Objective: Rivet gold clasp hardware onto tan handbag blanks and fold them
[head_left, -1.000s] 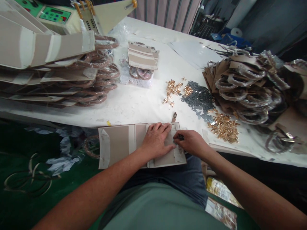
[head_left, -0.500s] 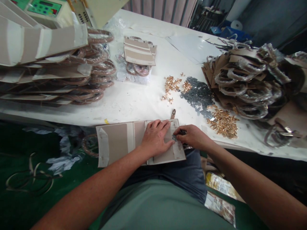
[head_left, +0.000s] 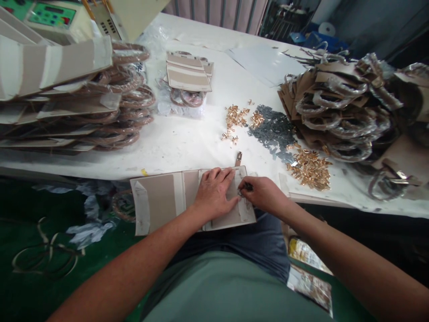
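An opened-out beige bag panel [head_left: 157,197] with pale strips and a handle lies across my lap at the table's edge. My left hand [head_left: 214,194] presses flat on its right part, fingers spread. Beside it, the fingers of my right hand [head_left: 261,192] are closed around a small dark tool [head_left: 248,186], its kind mostly hidden in the grip. The fingertips touch the panel near its right edge, by a small grey metal plate [head_left: 240,192]. A short strap with a metal end [head_left: 238,158] sticks out from the panel's top edge.
On the white table [head_left: 187,143] lie gold metal fittings [head_left: 310,170] and a heap of thin grey plates [head_left: 273,129]. Stacked bag pieces with wrapped handles [head_left: 127,96] stand left; more wrapped bags [head_left: 342,107] are piled right. A machine with a green control panel [head_left: 52,15] is at back left.
The view has shifted slightly, so most things sit a little further left. My left hand stays flat on the panel; my right fingers still work at the same spot, with the wrist turned slightly.
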{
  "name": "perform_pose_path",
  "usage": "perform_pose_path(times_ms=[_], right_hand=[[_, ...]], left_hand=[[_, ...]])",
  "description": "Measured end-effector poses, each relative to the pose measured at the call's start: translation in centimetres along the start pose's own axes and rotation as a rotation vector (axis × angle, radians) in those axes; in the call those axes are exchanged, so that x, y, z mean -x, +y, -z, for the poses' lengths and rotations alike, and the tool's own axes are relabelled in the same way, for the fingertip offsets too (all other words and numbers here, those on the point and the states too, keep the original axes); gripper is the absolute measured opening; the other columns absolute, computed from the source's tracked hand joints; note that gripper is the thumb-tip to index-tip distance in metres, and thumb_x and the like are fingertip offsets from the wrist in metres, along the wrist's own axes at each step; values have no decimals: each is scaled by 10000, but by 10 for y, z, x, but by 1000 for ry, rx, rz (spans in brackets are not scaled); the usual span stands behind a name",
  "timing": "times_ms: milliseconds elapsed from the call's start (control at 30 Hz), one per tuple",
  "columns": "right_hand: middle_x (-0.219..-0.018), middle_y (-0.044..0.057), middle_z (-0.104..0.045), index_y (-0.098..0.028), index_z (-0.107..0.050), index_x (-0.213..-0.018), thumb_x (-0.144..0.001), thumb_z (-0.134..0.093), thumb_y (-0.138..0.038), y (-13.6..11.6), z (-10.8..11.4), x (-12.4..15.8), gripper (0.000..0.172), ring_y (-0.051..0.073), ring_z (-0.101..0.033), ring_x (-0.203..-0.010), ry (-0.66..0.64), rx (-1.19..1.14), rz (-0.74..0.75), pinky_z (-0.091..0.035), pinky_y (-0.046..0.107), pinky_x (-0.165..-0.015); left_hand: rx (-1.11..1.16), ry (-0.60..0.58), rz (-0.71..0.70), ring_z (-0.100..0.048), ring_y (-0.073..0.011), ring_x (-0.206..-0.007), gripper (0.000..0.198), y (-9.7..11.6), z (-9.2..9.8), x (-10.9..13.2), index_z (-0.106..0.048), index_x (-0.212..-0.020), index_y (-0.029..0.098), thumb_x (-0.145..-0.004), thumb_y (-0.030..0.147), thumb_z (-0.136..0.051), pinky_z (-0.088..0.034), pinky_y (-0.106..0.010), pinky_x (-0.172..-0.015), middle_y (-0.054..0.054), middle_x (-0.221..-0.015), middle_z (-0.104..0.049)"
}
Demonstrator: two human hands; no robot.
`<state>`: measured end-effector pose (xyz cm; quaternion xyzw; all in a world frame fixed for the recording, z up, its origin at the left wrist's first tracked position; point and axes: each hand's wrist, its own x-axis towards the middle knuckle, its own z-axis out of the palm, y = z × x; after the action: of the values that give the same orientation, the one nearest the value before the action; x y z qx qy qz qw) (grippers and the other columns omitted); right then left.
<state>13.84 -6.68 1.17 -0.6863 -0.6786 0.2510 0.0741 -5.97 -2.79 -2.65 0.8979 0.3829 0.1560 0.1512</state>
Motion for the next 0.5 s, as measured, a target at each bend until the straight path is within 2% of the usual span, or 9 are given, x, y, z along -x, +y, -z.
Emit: perform_pose_path(times_ms=[200, 367, 500], right_hand=[[-1069, 66, -761, -244, -761, -1075, -971, -645, -258, 16, -9, 18, 155, 225, -682, -997, 86, 112, 155, -471, 291, -844], [-1020, 34, -766, -257, -768, -1004, -923, -684, -245, 19, -10, 15, 117, 207, -690, -936, 87, -1, 86, -483, 287, -815], [-1034, 33, -797, -251, -796, -1049, -884, -706, -242, 14, 6, 9, 187, 214, -720, -926, 27, -118, 63, -503, 295, -821]], left_hand=[[-4, 12, -10, -428, -358, -1376, 768, 0, -1, 0, -514, -1541, 203, -884, 550, -712, -344, -519, -1170, -66, -1597, -522], [1, 0, -8, -434, -356, -1379, 787, -1, 1, 0, -500, -1555, 216, -879, 546, -732, -340, -525, -1182, -58, -1605, -516], [2, -6, 9, -455, -359, -1378, 787, -3, 5, 0, -508, -1553, 222, -867, 523, -751, -351, -535, -1186, -67, -1584, -539]])
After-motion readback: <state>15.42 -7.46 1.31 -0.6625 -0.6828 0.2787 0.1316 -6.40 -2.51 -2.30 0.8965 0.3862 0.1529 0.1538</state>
